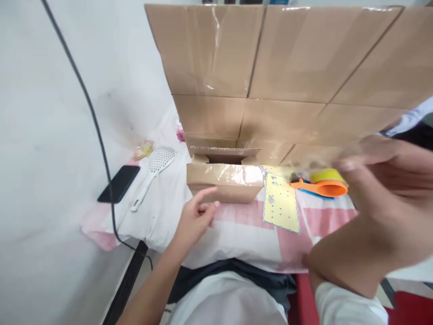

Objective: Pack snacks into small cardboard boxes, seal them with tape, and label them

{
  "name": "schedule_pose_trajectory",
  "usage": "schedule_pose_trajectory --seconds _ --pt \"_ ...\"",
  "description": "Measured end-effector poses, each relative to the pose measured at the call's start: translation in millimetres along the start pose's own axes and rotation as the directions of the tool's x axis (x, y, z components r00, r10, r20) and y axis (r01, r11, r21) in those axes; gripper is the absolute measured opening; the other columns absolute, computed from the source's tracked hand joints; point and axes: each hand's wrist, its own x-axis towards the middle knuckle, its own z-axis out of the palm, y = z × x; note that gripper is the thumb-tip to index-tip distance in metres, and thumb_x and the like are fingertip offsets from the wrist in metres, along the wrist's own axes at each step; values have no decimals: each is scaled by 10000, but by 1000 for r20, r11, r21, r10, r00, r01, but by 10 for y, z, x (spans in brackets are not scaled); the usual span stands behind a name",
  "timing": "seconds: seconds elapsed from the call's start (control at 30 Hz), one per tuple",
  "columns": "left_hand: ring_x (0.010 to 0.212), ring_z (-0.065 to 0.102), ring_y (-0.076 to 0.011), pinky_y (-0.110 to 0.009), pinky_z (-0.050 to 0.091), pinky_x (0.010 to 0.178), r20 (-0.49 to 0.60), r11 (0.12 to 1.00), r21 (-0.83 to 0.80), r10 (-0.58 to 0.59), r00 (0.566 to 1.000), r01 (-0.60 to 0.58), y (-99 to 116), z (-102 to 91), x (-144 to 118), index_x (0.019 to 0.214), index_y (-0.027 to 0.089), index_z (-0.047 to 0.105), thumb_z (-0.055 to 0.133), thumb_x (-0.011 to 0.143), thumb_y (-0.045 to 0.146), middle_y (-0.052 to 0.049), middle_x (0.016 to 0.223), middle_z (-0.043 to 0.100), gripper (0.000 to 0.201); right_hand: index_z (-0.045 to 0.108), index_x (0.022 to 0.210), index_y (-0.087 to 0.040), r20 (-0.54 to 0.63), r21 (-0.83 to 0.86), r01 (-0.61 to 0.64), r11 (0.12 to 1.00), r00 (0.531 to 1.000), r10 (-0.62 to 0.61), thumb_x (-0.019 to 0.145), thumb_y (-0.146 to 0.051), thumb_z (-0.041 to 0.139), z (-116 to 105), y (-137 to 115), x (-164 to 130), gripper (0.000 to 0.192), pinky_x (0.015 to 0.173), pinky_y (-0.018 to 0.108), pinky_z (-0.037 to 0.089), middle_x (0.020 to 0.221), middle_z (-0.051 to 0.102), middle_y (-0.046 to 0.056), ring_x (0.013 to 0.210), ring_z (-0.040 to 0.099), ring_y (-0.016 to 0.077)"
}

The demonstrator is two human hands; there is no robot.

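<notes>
My left hand (199, 214) is at the front of a small cardboard box (225, 175), index finger stretched out and thumb apart, the other fingers curled. Its fingertip overlaps the box's front face; whether it touches I cannot tell. Shiny clear tape covers part of the box, and a flap stands up at the back over a dark opening. My right hand (389, 189) is raised at the right, close to the camera and blurred, with thumb and forefinger pinched together. Something faint and smeared shows beside those fingertips, too blurred to name.
Behind stands a wall of taped cardboard boxes (287, 54). A white slotted skimmer (152, 174) and a black phone (119, 184) lie left. To the right are a yellow dotted sheet (280, 203) and an orange spoon (324, 187). A black cable (91, 104) hangs at left.
</notes>
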Motion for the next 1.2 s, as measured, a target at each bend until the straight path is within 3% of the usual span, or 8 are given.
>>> schedule_pose_trajectory --seconds 0.07,0.17,0.27,0.4,0.53,0.67,0.93,1.2 --pt "458 459 -81 -206 417 503 -312 982 86 185 932 -166 -102 -246 97 1037 185 713 691 915 386 80 509 463 236 760 863 -342 -2 -48 -22 999 1000 22 867 -259 784 -22 -3 68 87 642 414 415 761 641 30 704 573 244" --pt "857 659 -162 -265 511 754 -495 883 294 468 732 -366 -91 -611 463 1053 217 703 767 844 385 -26 912 694 276 713 812 -284 389 -51 7 999 921 13 932 -328 709 153 -7 229 129 599 365 433 776 687 24 673 602 207" --pt "1383 527 -295 -394 495 1027 -161 849 284 501 850 -446 -34 -833 976 1379 298 587 792 809 447 -107 1528 541 624 717 794 -232 687 6 73 997 725 -57 972 -336 632 508 -51 435 223 564 315 389 728 672 23 622 568 161" --pt "1402 529 -317 -495 398 1164 103 855 111 496 862 -506 -197 -807 1434 1147 237 708 743 851 457 -131 1516 562 371 745 782 -219 805 228 -42 973 570 -164 950 -423 640 1014 -11 675 284 551 289 349 653 626 6 571 492 135" --pt "1379 547 -335 -527 397 1166 2 858 -75 510 860 -509 -494 -664 1501 905 206 736 717 844 560 -144 1460 601 360 713 702 -202 729 345 -272 898 680 -74 934 -547 619 1502 292 749 427 505 278 283 545 484 -13 517 383 117" --pt "1390 536 -316 -528 365 1194 -25 854 -73 516 856 -516 -562 -623 1447 928 218 755 687 874 578 -138 1431 615 371 594 529 -198 630 -69 -188 980 754 189 878 -355 699 1819 540 665 397 493 292 185 492 413 -21 502 284 101" --pt "1353 567 -319 -517 391 1185 -48 843 -76 530 847 -532 -535 -650 1429 940 217 768 559 921 681 -133 1398 643 509 681 673 -165 846 257 -428 866 533 13 915 -433 650 1813 324 582 362 522 261 270 602 474 -19 568 366 94" --pt "1400 530 -343 -493 413 1176 -13 851 -100 517 856 -516 -585 -703 1422 965 228 789 677 901 541 -96 1457 615 338 632 650 -177 713 360 -457 813 697 76 894 -466 686 1859 322 568 382 556 270 284 582 471 -16 563 381 104"
